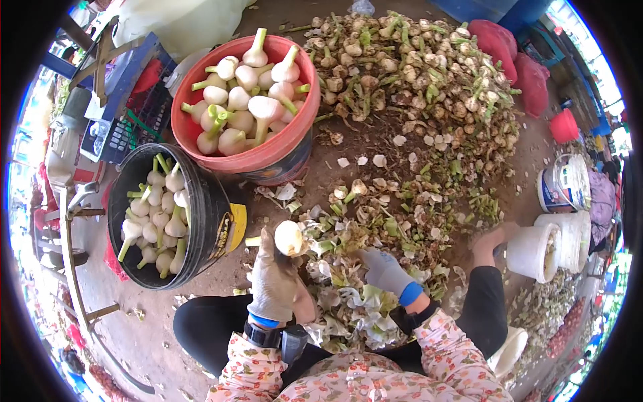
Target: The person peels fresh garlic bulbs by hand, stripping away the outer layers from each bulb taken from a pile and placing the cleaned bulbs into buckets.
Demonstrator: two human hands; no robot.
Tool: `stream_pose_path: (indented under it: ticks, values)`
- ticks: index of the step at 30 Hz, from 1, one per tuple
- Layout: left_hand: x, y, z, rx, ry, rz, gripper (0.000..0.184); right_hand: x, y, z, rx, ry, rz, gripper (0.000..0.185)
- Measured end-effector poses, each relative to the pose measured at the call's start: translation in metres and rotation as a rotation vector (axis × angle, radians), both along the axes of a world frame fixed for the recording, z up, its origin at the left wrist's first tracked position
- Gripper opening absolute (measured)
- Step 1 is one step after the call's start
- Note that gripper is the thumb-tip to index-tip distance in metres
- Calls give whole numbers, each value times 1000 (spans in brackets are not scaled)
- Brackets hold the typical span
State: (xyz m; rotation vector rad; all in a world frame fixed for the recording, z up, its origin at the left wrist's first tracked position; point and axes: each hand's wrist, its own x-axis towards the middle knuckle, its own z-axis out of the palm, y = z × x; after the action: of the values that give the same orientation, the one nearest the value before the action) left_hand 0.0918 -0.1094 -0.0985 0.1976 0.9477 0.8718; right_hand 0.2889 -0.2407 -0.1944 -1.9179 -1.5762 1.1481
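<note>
My left hand (273,285), in a pale work glove, is closed around a garlic bulb (289,238). The bulb is white and peeled, and its short cut stem points left past my thumb. Over the heap of peelings (355,295) is my right hand (387,271), gloved in grey with a blue cuff. Its fingers are bunched and point left; what they hold, if anything, I cannot make out. A black bucket (207,221) and a red tub (184,144), both holding cleaned bulbs with trimmed stems, stand at the left.
A large pile of untrimmed garlic (429,67) covers the ground at the back. White buckets (529,251) stand on the right beside my bare foot (492,241). Red sacks (532,84) lie at the back right. A blue crate (127,100) and a metal frame (70,248) are at left.
</note>
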Motion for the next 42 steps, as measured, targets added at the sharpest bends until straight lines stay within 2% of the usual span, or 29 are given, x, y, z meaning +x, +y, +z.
stream_pose_path:
  ticks: [2,3,6,7,9,12,14,16,17,18,20,23,24,25,26,28,29,32,33,34,36,37,38,40,42]
  values:
    - [3,2,-5,-76,9,-2,35,-22,27,48,-88,497,-247,30]
    - [2,-1,-21,-70,-41,-16,37,-35,36,53,53,647,-392,23]
    - [17,-9,-24,-72,5,-18,39,-32,68,106,-169,538,-205,20]
    - [18,-11,-31,-92,-18,-35,39,-45,61,81,-71,807,-377,19]
    - [13,-11,-49,-129,-58,-61,38,-40,55,93,0,1010,-477,17]
    - [8,-11,-43,-69,0,-53,38,-28,56,94,181,1211,-616,21]
    - [9,-7,-29,-119,54,46,42,-11,48,64,28,879,-525,19]
    - [8,6,-9,-150,76,163,44,-4,49,34,-88,-136,56,20]
    - [-17,15,-5,7,-107,116,47,-1,47,15,-288,-277,160,26]
    - [-39,22,0,163,-288,72,51,5,51,-2,-252,-308,84,30]
    - [-35,30,56,357,-624,86,64,20,64,-31,-176,-361,-57,38]
    - [-24,28,48,272,-483,85,73,48,116,-51,-158,-501,-120,54]
    - [-16,25,39,244,-288,16,76,55,129,-62,-110,-566,-116,56]
    - [-9,21,31,183,-225,-22,72,62,144,-78,-190,-624,-95,55]
    - [-7,18,18,152,-179,-159,60,70,154,-94,-254,-592,-88,55]
    - [5,11,3,207,-7,-247,54,85,160,-115,-392,-521,-68,57]
    - [8,11,-1,160,34,-284,54,86,149,-119,-246,-453,-141,50]
    - [19,11,-18,102,256,-396,59,71,123,-107,-138,581,-682,43]
    - [24,9,-25,95,346,-433,62,59,111,-81,-131,846,-642,41]
    - [29,5,-34,242,422,-455,65,45,100,-51,-123,1110,-594,40]
    - [39,-6,-51,544,570,-497,70,14,84,-23,-71,1528,-569,38]
    - [43,-8,-56,622,494,-519,78,-1,78,-1,-19,1767,-442,39]
    - [43,-11,-57,585,388,-530,74,-9,71,13,-53,1679,-513,40]
    - [37,-14,-53,514,341,-514,73,-19,59,35,-110,1496,-651,42]
    - [35,-13,-42,834,615,-532,65,-10,57,57,29,1178,-611,38]
